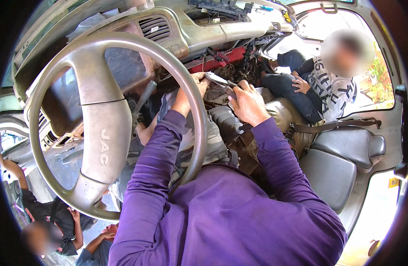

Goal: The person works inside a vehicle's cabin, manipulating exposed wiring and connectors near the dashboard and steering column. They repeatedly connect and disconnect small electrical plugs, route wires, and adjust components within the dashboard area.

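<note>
My left hand (pixel 201 83), partly behind the steering wheel rim, is closed on a small white and silver piece (pixel 216 78) whose kind I cannot make out. Close beside it, my right hand (pixel 249 104) grips a slim grey metal hand tool (pixel 231 89). The tool's end meets or nearly meets the white piece, and its exact type is unclear. Both hands work in front of the opened dashboard, above the gear lever boot (pixel 225 119).
A large steering wheel (pixel 107 133) stands at left, around my left arm. Loose wires and a red bar (pixel 230 57) show under the dashboard (pixel 204 33). A person (pixel 341 95) sits by the right door, near a grey seat (pixel 330 173). Other people (pixel 53 213) are at lower left.
</note>
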The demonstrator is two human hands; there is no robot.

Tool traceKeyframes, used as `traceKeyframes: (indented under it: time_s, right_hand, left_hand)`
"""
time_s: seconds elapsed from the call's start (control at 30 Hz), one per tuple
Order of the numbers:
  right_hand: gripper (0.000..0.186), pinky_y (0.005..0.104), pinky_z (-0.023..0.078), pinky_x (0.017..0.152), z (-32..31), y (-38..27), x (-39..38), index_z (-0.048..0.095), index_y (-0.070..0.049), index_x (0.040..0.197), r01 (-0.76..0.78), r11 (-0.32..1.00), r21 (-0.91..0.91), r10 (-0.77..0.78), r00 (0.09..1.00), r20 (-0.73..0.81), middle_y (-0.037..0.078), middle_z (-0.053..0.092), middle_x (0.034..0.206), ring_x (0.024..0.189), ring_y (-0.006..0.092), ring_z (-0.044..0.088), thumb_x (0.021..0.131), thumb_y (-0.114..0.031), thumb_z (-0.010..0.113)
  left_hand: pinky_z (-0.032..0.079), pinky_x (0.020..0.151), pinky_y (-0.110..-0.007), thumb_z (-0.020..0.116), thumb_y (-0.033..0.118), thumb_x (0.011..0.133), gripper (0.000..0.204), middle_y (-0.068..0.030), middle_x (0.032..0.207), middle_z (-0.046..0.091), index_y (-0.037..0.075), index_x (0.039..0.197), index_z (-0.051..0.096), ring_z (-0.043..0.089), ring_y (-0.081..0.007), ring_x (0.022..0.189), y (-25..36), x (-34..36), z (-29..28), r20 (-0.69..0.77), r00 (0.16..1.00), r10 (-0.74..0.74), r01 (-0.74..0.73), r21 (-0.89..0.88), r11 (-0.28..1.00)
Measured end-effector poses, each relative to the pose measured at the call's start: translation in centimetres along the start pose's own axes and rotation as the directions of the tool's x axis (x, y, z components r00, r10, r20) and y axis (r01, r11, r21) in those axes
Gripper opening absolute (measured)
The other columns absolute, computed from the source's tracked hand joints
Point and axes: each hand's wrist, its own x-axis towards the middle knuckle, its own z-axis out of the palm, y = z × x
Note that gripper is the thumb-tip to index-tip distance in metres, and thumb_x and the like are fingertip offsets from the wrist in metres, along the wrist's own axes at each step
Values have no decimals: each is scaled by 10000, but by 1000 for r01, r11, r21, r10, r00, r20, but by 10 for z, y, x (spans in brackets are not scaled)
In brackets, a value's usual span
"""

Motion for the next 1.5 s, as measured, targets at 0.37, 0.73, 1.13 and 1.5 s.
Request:
traceKeyframes:
  time_s: [0.37, 0.73, 1.13, 1.5]
  right_hand:
    - [259, 512, 519, 816, 11, -2, 5, 652, -2, 935, -47, 989, 138, 46, 999, 7, 199, 595, 996, 930, 427, 639, 911, -258, 691]
    - [310, 490, 490, 805, 6, -11, 21, 637, 38, 960, -335, 823, 459, 181, 920, 348, 269, 657, 878, 907, 456, 649, 954, -271, 626]
    - [355, 487, 492, 878, 33, -8, 14, 627, 32, 1071, -332, 805, 492, 127, 906, 403, 273, 575, 1100, 1024, 457, 611, 968, -308, 637]
    - [257, 516, 497, 894, 23, -17, 0, 642, -14, 1054, -139, 970, 199, 143, 990, -5, 221, 556, 1135, 1063, 427, 582, 933, -241, 666]
  left_hand:
    - [525, 867, -364, 707, 366, 949, 501, -192, 1044, 721, -81, 1170, 655, 683, -249, 948, 9, 5, -10, 75, 997, -35, 22, 162, 987]
    - [450, 674, -398, 679, 438, 957, 478, -144, 732, 574, -31, 901, 605, 505, -224, 686, -20, 5, 21, -305, 942, 142, -55, 277, 959]
    - [425, 623, -347, 723, 461, 928, 479, -62, 665, 522, 17, 815, 584, 444, -138, 650, -12, -10, 11, -227, 974, 11, 37, 206, 978]
    - [494, 876, -290, 633, 191, 999, 252, -84, 968, 725, -28, 1105, 700, 631, -136, 901, -9, 0, -16, -92, 988, 126, -118, 83, 990]
